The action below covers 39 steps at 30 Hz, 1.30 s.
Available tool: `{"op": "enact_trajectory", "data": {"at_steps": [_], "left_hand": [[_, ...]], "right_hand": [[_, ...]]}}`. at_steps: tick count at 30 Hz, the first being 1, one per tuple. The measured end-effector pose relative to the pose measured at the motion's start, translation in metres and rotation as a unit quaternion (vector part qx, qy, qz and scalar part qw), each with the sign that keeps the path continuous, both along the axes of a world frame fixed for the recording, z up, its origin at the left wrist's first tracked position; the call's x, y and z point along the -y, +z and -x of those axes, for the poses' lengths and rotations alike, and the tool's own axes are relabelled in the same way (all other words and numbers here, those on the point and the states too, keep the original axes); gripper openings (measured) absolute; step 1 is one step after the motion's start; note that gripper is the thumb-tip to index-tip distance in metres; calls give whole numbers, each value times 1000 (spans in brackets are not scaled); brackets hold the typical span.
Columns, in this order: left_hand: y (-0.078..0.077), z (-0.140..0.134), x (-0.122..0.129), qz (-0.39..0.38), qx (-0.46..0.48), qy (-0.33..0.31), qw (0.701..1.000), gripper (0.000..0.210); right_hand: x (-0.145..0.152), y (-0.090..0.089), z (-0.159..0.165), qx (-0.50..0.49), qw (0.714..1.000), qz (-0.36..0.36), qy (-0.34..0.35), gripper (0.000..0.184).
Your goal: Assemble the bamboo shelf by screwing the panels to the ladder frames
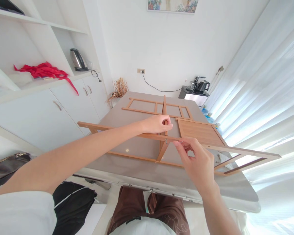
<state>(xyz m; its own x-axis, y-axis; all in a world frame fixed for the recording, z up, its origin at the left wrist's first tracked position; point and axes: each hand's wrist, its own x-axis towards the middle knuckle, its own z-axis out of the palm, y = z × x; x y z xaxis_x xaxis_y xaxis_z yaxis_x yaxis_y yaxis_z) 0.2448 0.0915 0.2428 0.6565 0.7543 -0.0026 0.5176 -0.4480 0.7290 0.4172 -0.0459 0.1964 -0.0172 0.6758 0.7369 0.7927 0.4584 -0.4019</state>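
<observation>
A ladder-like wooden frame stands on its long edge near the front of the table, with a wooden crosspiece meeting it at the middle. My left hand is curled over the joint, its thumb and fingers closed about the crosspiece's upper part. Between the thumb and fingers of my right hand is a thin metal hex key. Its bent end meets the frame's top rail beside the joint. Whether the tip sits in a screw head is too small to tell.
Another wooden frame and a slatted wooden panel lie on the grey table. A coffee set stands on a small cabinet behind. White curtains hang at right; shelves with a kettle and red ribbon are left.
</observation>
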Motion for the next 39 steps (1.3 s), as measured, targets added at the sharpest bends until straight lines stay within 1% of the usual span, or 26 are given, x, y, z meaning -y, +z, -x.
{"op": "enact_trajectory", "data": {"at_steps": [5, 9, 11, 14, 18, 20, 21, 23, 25, 27, 31, 34, 39], "left_hand": [[2, 0, 2, -5, -8, 3, 1000, 25], [2, 0, 2, -11, -11, 5, 1000, 25], [2, 0, 2, -13, -12, 5, 1000, 25], [2, 0, 2, -14, -11, 4, 1000, 26], [2, 1, 1, -12, -9, 3, 1000, 27], [1, 1, 0, -10, -7, 3, 1000, 27], [1, 1, 0, -10, -7, 3, 1000, 26], [0, 1, -1, -9, -5, 2, 1000, 25], [0, 1, -1, -9, -5, 2, 1000, 25], [1, 1, 0, -8, -6, 2, 1000, 24], [3, 1, 2, -9, -8, 4, 1000, 22], [4, 1, 2, -14, -8, 7, 1000, 24], [2, 1, 3, -23, -9, 11, 1000, 28]], "right_hand": [[1, -18, -19, 102, 994, -35, 9, 12], [-1, -31, -17, 128, 990, -43, 30, 13], [-2, -36, -11, 108, 992, -33, 47, 9], [-3, -43, 3, 53, 996, -19, 66, 3], [-3, -54, 21, -26, 999, -11, 40, 10], [-4, -59, 27, -47, 998, -30, 27, 14], [-5, -60, 29, -39, 998, -43, 32, 13], [-7, -60, 32, 2, 996, -61, 65, 13], [-10, -57, 33, 35, 992, -65, 100, 15], [-12, -52, 32, 50, 990, -65, 118, 16], [-14, -45, 29, 88, 984, -52, 146, 25], [-15, -43, 29, 106, 982, -63, 145, 23], [-18, -39, 35, 125, 979, -109, 119, 20]]}}
